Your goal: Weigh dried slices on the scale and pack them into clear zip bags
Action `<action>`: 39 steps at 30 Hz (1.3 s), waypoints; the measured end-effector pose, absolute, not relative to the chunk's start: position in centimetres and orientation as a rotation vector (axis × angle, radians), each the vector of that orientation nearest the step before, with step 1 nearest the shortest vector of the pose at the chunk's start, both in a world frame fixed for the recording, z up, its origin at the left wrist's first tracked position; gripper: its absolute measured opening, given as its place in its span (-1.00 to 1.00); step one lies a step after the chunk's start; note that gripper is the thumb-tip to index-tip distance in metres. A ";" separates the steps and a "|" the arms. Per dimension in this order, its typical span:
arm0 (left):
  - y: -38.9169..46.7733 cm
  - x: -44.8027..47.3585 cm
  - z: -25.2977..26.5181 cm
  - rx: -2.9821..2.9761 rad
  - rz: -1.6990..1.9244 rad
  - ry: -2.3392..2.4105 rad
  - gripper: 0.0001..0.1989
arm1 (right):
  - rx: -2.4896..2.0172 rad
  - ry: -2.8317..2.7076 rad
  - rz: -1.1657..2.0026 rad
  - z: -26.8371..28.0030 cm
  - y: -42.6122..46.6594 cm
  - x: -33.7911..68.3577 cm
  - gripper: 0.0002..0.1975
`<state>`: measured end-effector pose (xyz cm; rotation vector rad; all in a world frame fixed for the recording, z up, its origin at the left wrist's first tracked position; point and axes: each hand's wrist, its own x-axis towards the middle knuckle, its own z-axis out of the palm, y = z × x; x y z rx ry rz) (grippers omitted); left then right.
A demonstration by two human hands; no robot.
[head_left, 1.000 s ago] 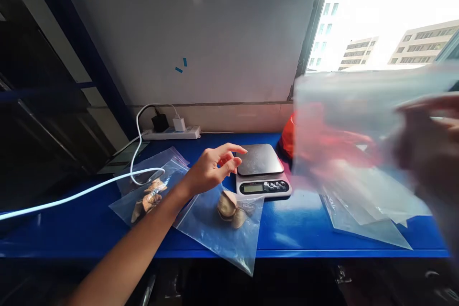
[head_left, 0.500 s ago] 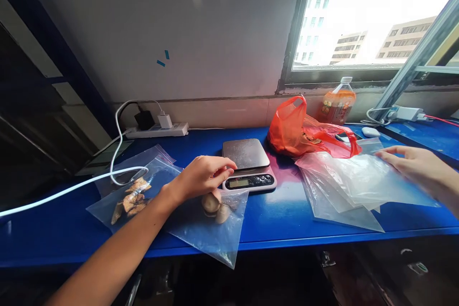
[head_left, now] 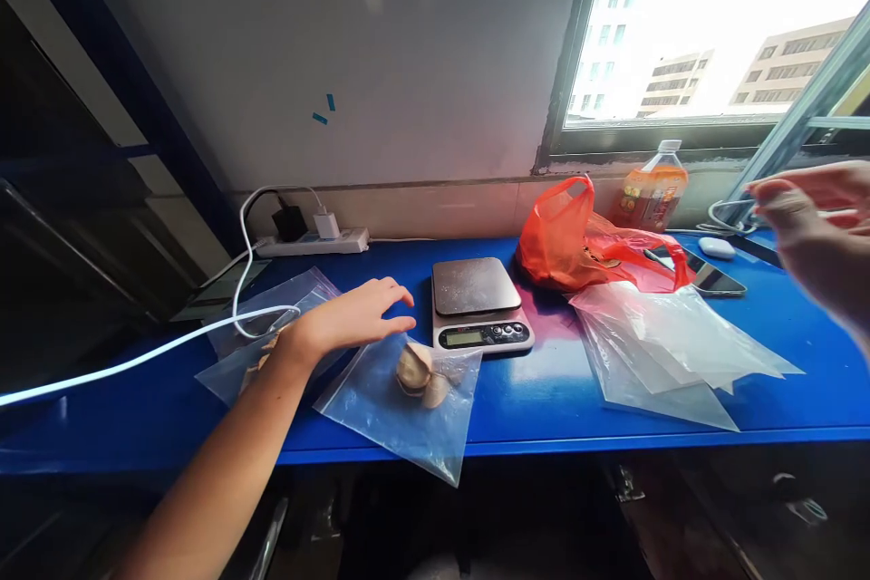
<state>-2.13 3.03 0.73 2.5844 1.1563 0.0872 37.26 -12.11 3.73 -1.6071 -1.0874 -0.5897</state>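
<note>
My left hand (head_left: 360,313) hovers just left of the kitchen scale (head_left: 477,288), with thumb and fingers apart and nothing between them. Below it lies a clear zip bag (head_left: 435,444) holding pale brown dried slices (head_left: 416,369). My left forearm partly covers another clear bag (head_left: 221,376) with brown pieces inside. At the right edge my right hand (head_left: 812,222) is raised above the table, partly blurred, its thumb and fingertips brought together. Whatever they may hold cannot be made out. A fanned stack of clear plastic bags (head_left: 670,353) lies below and left of it.
Behind the stack sit a red plastic bag (head_left: 554,240), an orange drink bottle (head_left: 656,190), a phone (head_left: 720,276) and a white case (head_left: 716,247). A power strip (head_left: 346,241) with chargers stands at back left. A white cable (head_left: 136,367) crosses the left side.
My right hand has risen off the bag stack, uncovering the phone. My left hand has drawn back left from the scale and the bag of slices, its fingers spreading. The view has shifted slightly.
</note>
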 end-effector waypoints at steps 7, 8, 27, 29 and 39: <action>3.0 -1.7 0.2 2.533 -0.022 1.161 -0.71 | -1.140 -2.197 -0.209 -0.9 -7.9 17.9 -0.81; 3.0 -1.6 0.2 2.533 -0.024 1.164 -0.74 | -1.109 -2.311 -0.224 -1.9 -7.2 16.3 -0.80; 2.5 -3.3 2.3 2.032 0.533 0.794 -0.80 | -1.234 -2.054 0.709 -3.5 -6.9 15.7 -0.28; 2.3 -3.3 2.4 1.954 0.624 0.763 -0.78 | -1.194 -2.020 1.010 -3.1 -6.4 16.5 -0.43; 2.7 -3.5 2.3 1.679 0.498 0.771 -0.59 | -1.235 -1.649 0.998 -3.0 -5.1 17.6 -0.52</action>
